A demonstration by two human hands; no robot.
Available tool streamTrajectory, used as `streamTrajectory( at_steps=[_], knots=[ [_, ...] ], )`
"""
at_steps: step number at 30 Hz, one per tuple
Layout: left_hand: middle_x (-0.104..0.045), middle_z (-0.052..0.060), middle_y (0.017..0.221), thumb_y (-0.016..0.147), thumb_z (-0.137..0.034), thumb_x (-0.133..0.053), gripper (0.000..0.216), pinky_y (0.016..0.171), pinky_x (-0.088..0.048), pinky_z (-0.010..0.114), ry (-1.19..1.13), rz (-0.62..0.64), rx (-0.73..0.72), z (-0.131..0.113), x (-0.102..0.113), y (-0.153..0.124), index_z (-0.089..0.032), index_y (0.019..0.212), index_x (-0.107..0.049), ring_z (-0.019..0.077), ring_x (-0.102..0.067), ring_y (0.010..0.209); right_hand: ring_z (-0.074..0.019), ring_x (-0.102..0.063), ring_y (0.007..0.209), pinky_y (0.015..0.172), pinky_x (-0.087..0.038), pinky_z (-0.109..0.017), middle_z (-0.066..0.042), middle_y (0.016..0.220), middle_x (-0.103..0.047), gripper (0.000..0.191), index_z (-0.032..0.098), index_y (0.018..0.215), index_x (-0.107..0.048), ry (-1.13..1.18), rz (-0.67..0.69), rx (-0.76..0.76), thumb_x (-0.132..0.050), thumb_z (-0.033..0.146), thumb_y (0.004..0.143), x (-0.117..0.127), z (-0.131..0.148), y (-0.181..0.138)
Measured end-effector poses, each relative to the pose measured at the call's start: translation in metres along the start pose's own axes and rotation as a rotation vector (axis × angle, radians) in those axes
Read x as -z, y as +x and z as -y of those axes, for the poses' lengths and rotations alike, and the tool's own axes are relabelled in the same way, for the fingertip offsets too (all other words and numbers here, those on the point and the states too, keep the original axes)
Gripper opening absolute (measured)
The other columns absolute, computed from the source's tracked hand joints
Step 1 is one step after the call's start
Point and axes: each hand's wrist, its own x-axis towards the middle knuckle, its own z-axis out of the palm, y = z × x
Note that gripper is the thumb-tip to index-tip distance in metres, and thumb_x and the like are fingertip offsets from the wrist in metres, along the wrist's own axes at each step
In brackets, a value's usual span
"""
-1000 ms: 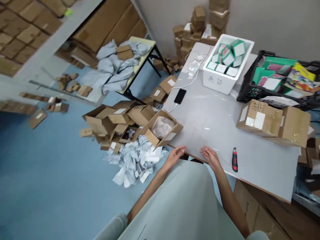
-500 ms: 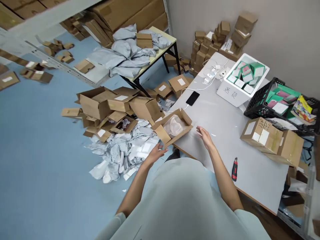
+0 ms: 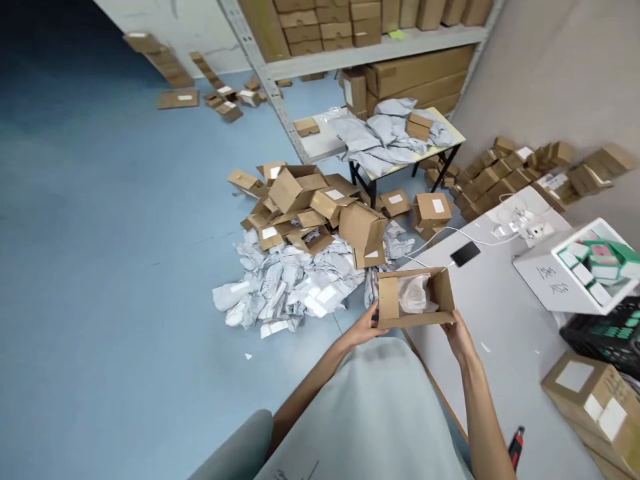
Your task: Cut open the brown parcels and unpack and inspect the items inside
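- The grey mailer bags (image 3: 290,283) lie crumpled and thin-skinned in a heap on the blue floor, at 9 o'clock of the hands. White labels show on several.
- The opened cartons (image 3: 310,203) are piled at 11 o'clock of that heap. They are brown corrugated board with flaps splayed and corners dented.
- The left hand (image 3: 367,325) hung free of any box half a second ago. Now its grip is closed on the left end of the open cardboard box (image 3: 415,319), fingers at the corner under the raised flap.
- That box was resting on the near corner of the worktop (image 3: 500,320). It is now held between both hands at 12 o'clock of the person's chest, over the worktop's edge. It is small, rectangular and matte brown, with its flaps standing open.
- The white wrap (image 3: 414,295) inside is soft, bunched and faintly translucent.
- The right hand (image 3: 457,333) hovered open over the surface a moment ago. Its grip now clasps the box's right end.
- The phone (image 3: 465,253) lies flat, black and glossy at 1 o'clock of the box, on a white cable.
- The white foam box (image 3: 555,280) at 3 o'clock is thick-walled and holds green-and-white packs.
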Motion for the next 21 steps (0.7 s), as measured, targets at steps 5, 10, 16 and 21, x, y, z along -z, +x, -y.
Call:
streamTrajectory(
  at_steps=[5, 10, 16, 21],
  knots=[
    [-0.062, 0.016, 0.165, 0.055, -0.03, -0.107, 0.116, 0.111, -0.063, 0.052, 0.037, -0.153, -0.162, -0.076, 0.09, -0.027, -0.029, 0.162, -0.063, 0.0373, -0.076, 0.126, -0.0321, -0.063, 0.147, 0.119, -0.058, -0.046, -0.004, 0.156, -0.072, 0.059, 0.032, 0.139, -0.077, -0.039, 0.193, 0.106, -0.079, 0.068, 0.092, -0.124, 0.048, 0.004],
    [-0.062, 0.018, 0.165, 0.074, -0.034, -0.101, 0.099, 0.125, -0.052, 0.051, 0.066, -0.382, -0.468, -0.197, 0.183, -0.018, -0.017, 0.161, -0.059, 0.0389, -0.062, 0.15, -0.0266, -0.057, 0.156, 0.124, -0.055, -0.044, -0.001, 0.163, -0.066, 0.051, 0.034, 0.14, -0.074, 0.115, 0.402, 0.244, -0.074, 0.062, 0.098, -0.298, 0.128, 0.061],
    [-0.04, 0.019, 0.182, 0.082, -0.046, -0.096, 0.104, 0.133, -0.041, 0.043, -0.006, -0.682, -0.666, -0.248, 0.226, 0.006, -0.016, 0.168, -0.046, 0.0331, -0.043, 0.167, -0.0269, -0.068, 0.145, 0.125, -0.052, -0.047, -0.008, 0.151, -0.074, 0.049, 0.028, 0.136, -0.077, 0.043, 0.548, 0.221, -0.082, 0.055, 0.095, -0.391, 0.151, 0.079],
    [-0.066, 0.022, 0.159, 0.075, -0.05, -0.093, 0.07, 0.125, -0.05, 0.049, -0.011, -0.6, -0.295, -0.147, 0.182, 0.019, -0.016, 0.131, -0.07, 0.0342, -0.062, 0.15, -0.0305, -0.079, 0.118, 0.111, -0.059, -0.05, -0.011, 0.12, -0.086, 0.063, 0.025, 0.11, -0.085, -0.162, 0.613, 0.119, -0.097, 0.072, 0.071, -0.302, 0.068, 0.046]
  ],
)
